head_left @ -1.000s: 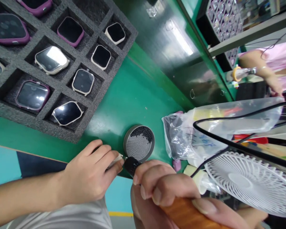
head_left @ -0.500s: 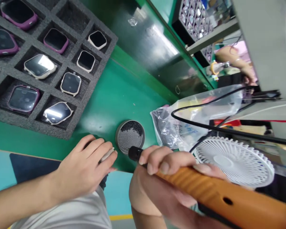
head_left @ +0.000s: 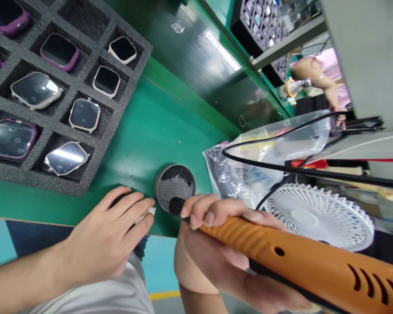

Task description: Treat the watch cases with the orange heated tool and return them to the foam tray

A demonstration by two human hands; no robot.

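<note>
The left hand [head_left: 108, 231] is pinching a small white piece [head_left: 146, 214] between its fingertips, just beside a round metal tin of bristles [head_left: 174, 188] at lower centre. The right hand [head_left: 212, 213] is gripping an orange-handled power tool [head_left: 275, 248] firmly, keeping its black tip [head_left: 175, 206] steady at the tin's edge.

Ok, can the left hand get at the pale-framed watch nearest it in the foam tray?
Probably yes. The left hand sits beside the foam tray, with only green mat between it and that watch. It holds a small white piece, so it may need freeing first.
</note>
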